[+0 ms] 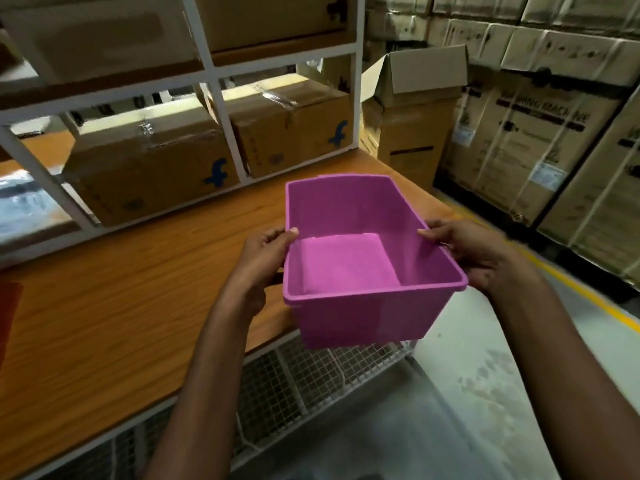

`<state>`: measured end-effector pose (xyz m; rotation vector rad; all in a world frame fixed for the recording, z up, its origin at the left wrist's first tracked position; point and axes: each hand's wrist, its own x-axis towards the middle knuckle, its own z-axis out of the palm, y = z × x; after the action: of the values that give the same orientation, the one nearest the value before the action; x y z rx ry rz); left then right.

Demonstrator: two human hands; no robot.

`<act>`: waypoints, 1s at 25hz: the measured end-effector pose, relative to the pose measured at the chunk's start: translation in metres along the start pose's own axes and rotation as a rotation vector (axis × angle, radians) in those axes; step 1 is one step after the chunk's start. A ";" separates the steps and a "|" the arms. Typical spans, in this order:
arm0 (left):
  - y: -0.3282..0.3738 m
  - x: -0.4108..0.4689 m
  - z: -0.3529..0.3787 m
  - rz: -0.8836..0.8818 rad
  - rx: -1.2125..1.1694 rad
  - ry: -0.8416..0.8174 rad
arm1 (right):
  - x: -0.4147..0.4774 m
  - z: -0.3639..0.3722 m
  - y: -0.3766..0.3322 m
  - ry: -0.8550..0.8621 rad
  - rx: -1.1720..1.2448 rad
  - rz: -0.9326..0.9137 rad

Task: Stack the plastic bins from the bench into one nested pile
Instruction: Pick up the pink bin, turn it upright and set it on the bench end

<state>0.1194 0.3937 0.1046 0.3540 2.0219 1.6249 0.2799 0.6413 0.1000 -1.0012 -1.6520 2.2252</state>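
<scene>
Two bare arms reach forward from the bottom of the frame, holding a purple bin (363, 265) by its long sides. The left hand (268, 252) grips the left rim, its fingers (277, 237) clamped on the edge with the thumb hooked over the top. The right hand (472, 252) grips the right rim in the same way, thumb inside and the other fingers wrapped under the lip. The bin is empty, upright and tipped slightly toward the camera. It hangs in the air over the near right corner of the counter (121, 306), its near end jutting past the edge above a wire mesh panel (311, 375) and the grey floor (485, 393).

The wooden counter top stretches away to the left. At its far edge stands a white rack (221, 109), with two taped cardboard boxes (152, 168) side by side behind its bars, each marked with a blue letter f. More boxes sit on the shelf above. To the right, an open carton (415, 109) stands on the floor, and beyond a yellow line (588, 296) strapped cartons (530, 140) are stacked high against the wall.
</scene>
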 end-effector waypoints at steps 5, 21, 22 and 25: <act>0.006 0.040 0.030 -0.012 0.035 0.042 | 0.067 -0.024 -0.013 0.026 -0.100 -0.055; 0.054 0.218 0.133 -0.094 -0.033 0.250 | 0.291 -0.082 -0.113 0.015 -0.439 -0.179; 0.054 0.228 0.143 -0.101 -0.031 0.270 | 0.302 -0.085 -0.116 -0.001 -0.451 -0.172; 0.055 0.254 0.167 -0.132 -0.058 0.365 | 0.328 -0.096 -0.127 -0.045 -0.457 -0.169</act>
<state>-0.0073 0.6739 0.0750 -0.1055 2.1971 1.7593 0.0627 0.9326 0.0690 -0.8628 -2.2345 1.8145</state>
